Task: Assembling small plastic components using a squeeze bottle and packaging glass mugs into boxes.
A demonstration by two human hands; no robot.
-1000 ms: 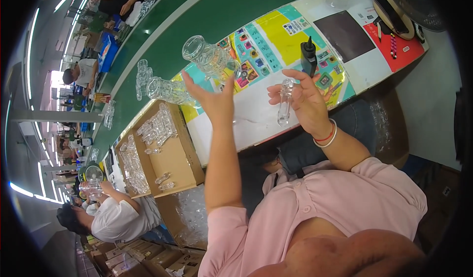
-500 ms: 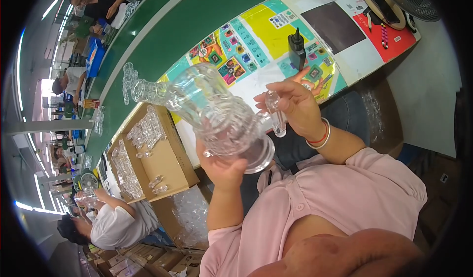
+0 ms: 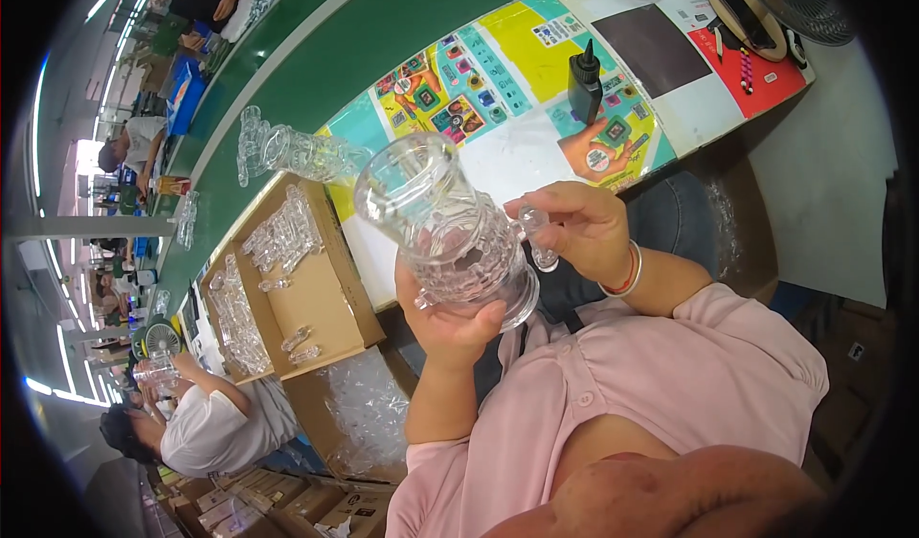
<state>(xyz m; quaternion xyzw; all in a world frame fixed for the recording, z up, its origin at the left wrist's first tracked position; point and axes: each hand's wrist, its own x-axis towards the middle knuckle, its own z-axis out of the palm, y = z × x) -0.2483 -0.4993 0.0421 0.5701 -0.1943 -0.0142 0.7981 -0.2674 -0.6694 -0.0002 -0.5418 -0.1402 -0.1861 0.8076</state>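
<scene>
My left hand [image 3: 442, 325] is wrapped round the lower body of a clear mug-shaped vessel [image 3: 412, 189] with a flared mouth, a bumpy waist and a round foot. The vessel leans, its mouth tilted up and to the left. At its right side, my right hand [image 3: 586, 232] pinches a small clear handle-like piece [image 3: 544, 251] with a rounded knob end. One end of that piece is against or very near the vessel's wall; I cannot tell whether they touch.
A cardboard box [image 3: 352, 303] of clear small parts stands left, beside clear pieces [image 3: 287, 150] on the green table [image 3: 316, 50]. A black nozzle bottle [image 3: 584, 88] stands on printed sheets. A phone [image 3: 737, 10] and fan [image 3: 799, 2] are far right. Co-workers sit left.
The vessel has tilted more upright, its mouth now facing more toward me. My right hand has brought the small handle-like piece from slightly apart up to the vessel's side.
</scene>
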